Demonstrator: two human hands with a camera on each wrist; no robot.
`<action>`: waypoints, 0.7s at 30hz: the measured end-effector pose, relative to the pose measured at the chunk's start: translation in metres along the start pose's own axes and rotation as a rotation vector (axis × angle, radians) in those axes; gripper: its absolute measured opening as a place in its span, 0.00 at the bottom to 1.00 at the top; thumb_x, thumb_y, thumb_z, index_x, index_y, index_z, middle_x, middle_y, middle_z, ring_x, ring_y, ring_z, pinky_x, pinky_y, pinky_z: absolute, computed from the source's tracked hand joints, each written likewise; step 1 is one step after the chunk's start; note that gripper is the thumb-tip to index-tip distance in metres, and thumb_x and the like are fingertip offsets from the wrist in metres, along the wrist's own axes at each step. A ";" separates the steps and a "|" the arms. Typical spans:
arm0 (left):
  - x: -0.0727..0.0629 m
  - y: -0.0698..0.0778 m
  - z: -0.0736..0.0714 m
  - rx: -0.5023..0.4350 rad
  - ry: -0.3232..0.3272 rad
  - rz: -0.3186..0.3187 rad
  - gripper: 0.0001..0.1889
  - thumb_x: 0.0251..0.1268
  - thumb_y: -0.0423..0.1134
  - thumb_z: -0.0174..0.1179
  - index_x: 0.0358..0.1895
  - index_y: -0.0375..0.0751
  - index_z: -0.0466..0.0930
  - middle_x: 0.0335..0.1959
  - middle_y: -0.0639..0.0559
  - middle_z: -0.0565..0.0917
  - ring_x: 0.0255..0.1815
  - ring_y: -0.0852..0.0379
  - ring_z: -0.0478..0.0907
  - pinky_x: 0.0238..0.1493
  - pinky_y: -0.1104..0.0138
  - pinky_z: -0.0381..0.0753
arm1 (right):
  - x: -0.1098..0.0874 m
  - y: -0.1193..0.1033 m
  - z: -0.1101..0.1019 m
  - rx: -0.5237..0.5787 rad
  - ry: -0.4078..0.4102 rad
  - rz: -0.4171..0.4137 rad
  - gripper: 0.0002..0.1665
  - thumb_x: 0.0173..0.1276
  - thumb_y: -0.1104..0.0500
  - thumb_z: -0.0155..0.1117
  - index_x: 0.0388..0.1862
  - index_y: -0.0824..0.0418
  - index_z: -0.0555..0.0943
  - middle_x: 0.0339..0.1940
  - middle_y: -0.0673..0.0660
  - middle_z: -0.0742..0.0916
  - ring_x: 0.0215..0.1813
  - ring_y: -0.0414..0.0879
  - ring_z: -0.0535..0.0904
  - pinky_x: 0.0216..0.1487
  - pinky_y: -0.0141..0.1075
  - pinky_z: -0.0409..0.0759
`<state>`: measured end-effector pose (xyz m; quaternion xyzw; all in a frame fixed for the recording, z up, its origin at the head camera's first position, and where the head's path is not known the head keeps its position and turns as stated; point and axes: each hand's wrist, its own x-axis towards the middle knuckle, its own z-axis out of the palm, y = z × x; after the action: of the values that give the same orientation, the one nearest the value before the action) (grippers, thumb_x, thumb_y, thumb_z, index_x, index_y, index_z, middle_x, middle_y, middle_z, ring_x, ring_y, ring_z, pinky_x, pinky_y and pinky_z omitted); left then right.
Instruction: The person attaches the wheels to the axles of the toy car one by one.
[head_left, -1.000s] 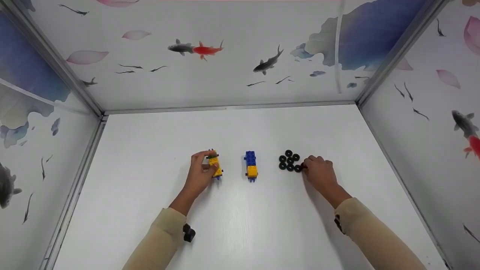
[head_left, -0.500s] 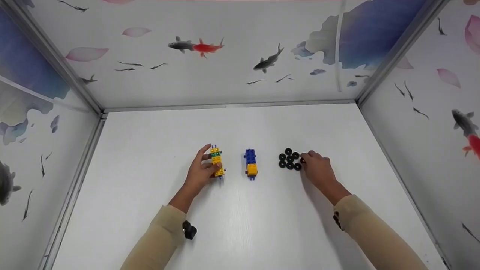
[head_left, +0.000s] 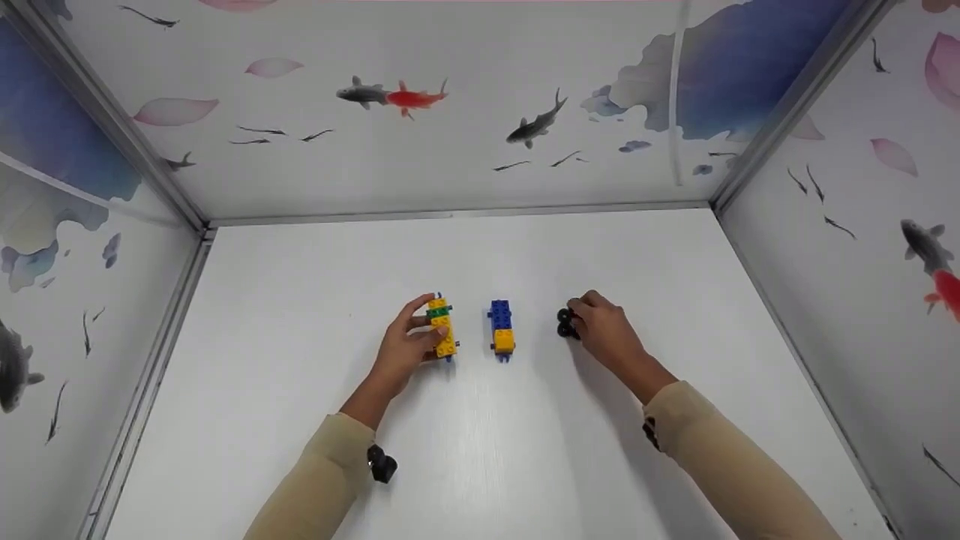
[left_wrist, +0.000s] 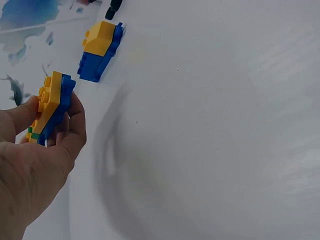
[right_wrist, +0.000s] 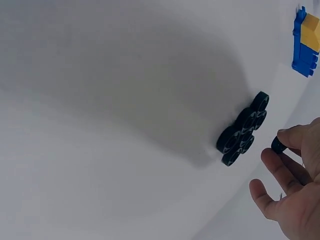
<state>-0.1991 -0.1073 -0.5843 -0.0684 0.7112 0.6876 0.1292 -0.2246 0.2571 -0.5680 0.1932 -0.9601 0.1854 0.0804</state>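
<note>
On the left, the person's left hand (head_left: 397,352) grips a yellow, green and blue studded plastic block vehicle (head_left: 442,321) between thumb and fingers; just beside it, a blue and yellow studded plastic block vehicle (head_left: 502,327) stands on the white tabletop (head_left: 480,427); farther right lies a cluster of black round wheels (right_wrist: 244,131). Near that cluster, the right hand (head_left: 611,336) pinches a single small black wheel (right_wrist: 278,146) between thumb and finger, its other fingers spread apart.

Pale walls (head_left: 465,176) (painted with fish (head_left: 535,129) and petals (head_left: 176,112)) border a white table (head_left: 285,300).
</note>
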 end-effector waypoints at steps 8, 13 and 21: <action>-0.001 -0.001 0.002 -0.009 -0.012 0.007 0.34 0.81 0.37 0.67 0.83 0.67 0.70 0.71 0.39 0.79 0.65 0.44 0.87 0.61 0.54 0.93 | 0.022 -0.035 0.001 0.073 -0.048 0.043 0.16 0.81 0.66 0.68 0.64 0.63 0.87 0.58 0.63 0.86 0.53 0.59 0.91 0.56 0.51 0.92; -0.002 -0.001 0.004 -0.022 -0.022 0.001 0.34 0.82 0.37 0.67 0.83 0.68 0.70 0.72 0.39 0.79 0.66 0.43 0.86 0.62 0.53 0.92 | 0.030 -0.055 0.004 0.098 -0.053 0.031 0.17 0.79 0.66 0.71 0.64 0.61 0.88 0.58 0.62 0.86 0.57 0.59 0.90 0.62 0.51 0.91; -0.002 0.002 0.006 -0.040 -0.027 -0.015 0.32 0.84 0.37 0.64 0.83 0.69 0.71 0.73 0.39 0.78 0.66 0.42 0.85 0.60 0.53 0.93 | 0.041 -0.078 0.012 0.186 -0.082 0.006 0.21 0.80 0.65 0.70 0.69 0.63 0.86 0.59 0.61 0.87 0.60 0.54 0.90 0.66 0.47 0.90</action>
<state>-0.1969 -0.1016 -0.5821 -0.0668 0.6948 0.7017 0.1425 -0.2321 0.1715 -0.5447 0.2044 -0.9418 0.2659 0.0225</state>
